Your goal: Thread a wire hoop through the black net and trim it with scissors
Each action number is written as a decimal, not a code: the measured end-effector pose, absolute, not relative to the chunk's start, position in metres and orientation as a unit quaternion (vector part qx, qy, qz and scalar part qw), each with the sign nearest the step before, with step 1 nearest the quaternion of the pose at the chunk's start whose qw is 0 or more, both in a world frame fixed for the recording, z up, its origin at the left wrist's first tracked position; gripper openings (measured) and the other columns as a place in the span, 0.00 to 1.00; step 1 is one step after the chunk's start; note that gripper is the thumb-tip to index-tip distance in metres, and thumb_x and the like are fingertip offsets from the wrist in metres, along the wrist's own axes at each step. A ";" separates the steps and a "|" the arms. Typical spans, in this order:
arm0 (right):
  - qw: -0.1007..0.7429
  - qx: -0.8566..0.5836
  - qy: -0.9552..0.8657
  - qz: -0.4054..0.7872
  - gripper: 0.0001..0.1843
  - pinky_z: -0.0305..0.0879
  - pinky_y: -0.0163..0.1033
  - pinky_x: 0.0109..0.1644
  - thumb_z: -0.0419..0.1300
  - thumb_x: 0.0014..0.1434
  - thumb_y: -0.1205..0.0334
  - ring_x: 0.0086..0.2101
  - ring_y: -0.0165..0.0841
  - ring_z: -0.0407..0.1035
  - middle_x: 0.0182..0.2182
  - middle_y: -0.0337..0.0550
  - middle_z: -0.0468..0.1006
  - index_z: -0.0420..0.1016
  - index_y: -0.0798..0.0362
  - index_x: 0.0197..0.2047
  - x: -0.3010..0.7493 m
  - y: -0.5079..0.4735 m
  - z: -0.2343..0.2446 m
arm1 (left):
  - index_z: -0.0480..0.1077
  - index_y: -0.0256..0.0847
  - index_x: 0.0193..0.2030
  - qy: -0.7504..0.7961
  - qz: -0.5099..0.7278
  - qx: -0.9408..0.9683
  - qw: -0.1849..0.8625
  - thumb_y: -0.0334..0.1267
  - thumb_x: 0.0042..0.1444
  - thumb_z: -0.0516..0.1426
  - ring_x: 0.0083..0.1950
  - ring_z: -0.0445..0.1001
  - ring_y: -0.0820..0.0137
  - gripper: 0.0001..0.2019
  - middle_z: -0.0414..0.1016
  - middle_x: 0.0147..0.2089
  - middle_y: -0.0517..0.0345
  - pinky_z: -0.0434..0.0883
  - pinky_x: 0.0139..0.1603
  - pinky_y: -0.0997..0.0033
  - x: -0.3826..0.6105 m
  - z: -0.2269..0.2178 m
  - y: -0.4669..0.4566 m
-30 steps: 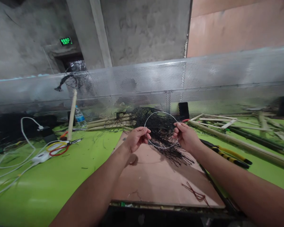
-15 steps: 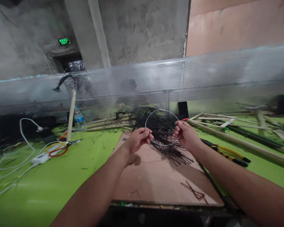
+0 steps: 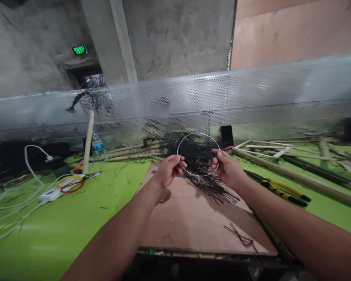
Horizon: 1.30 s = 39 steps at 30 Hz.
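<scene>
A thin, silvery wire ring (image 3: 197,133) is held up in front of me, its loop standing nearly upright. My left hand (image 3: 170,168) pinches its left side between thumb and fingers. On the opposite side, my right hand (image 3: 226,166) grips the ring in the same way. Behind and below the loop lies a bundle of black, twig-like strands (image 3: 207,187), spreading over the far part of a pinkish wooden board (image 3: 190,226). Some dark red cord (image 3: 241,237) rests near the board's right front corner.
Pliers with yellow-and-black handles (image 3: 283,191) lie right of the board, near long bamboo poles (image 3: 301,177). At left are a white power strip (image 3: 51,194) with cables, scissors (image 3: 90,175), an upright bamboo stick (image 3: 88,142) and a water bottle (image 3: 98,146). A perforated metal screen (image 3: 187,97) stands behind.
The wire ring has shifted slightly left and up, and my right hand has come a little left with it. Both hands keep their hold.
</scene>
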State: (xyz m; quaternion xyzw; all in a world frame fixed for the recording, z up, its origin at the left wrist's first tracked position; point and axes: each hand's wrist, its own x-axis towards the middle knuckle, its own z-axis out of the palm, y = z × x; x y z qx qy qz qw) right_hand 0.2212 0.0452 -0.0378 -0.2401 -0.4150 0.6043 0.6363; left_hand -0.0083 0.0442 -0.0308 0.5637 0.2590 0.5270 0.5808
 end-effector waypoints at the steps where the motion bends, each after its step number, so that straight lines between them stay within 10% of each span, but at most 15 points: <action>1: 0.634 -0.239 -0.421 0.603 0.08 0.68 0.37 0.28 0.57 0.59 0.60 0.21 0.27 0.62 0.20 0.33 0.66 0.68 0.48 0.43 0.221 0.045 -0.038 | 0.69 0.35 0.37 0.255 0.535 0.562 0.578 0.46 0.53 0.59 0.22 0.68 0.78 0.14 0.73 0.29 0.57 0.65 0.24 0.78 -0.008 -0.031 0.045; 10: 0.610 -0.201 -0.423 0.640 0.10 0.71 0.44 0.40 0.50 0.64 0.61 0.25 0.30 0.69 0.23 0.36 0.71 0.65 0.47 0.49 0.211 0.038 -0.039 | 0.68 0.35 0.38 0.268 0.570 0.532 0.566 0.46 0.52 0.60 0.22 0.69 0.78 0.15 0.73 0.29 0.57 0.66 0.24 0.78 -0.006 -0.034 0.048; 20: 0.613 -0.209 -0.422 0.634 0.10 0.62 0.31 0.23 0.56 0.60 0.59 0.16 0.22 0.48 0.16 0.26 0.55 0.66 0.45 0.46 0.216 0.037 -0.035 | 0.69 0.35 0.36 0.281 0.553 0.557 0.553 0.46 0.53 0.58 0.17 0.61 0.82 0.14 0.76 0.29 0.55 0.57 0.18 0.81 -0.003 -0.030 0.043; 33: 0.605 -0.158 -0.453 0.635 0.16 0.70 0.44 0.42 0.56 0.59 0.54 0.24 0.28 0.65 0.22 0.32 0.68 0.64 0.44 0.51 0.214 0.036 -0.039 | 0.72 0.34 0.36 0.259 0.567 0.541 0.564 0.47 0.51 0.61 0.24 0.67 0.77 0.15 0.64 0.22 0.63 0.69 0.31 0.73 -0.008 -0.031 0.048; 39: 0.697 -0.414 -0.455 0.368 0.23 0.66 0.42 0.43 0.60 0.54 0.52 0.37 0.33 0.68 0.37 0.40 0.71 0.63 0.45 0.52 0.218 0.052 -0.045 | 0.72 0.33 0.34 0.256 0.577 0.516 0.579 0.46 0.49 0.63 0.24 0.65 0.78 0.15 0.65 0.23 0.62 0.68 0.30 0.74 -0.004 -0.029 0.044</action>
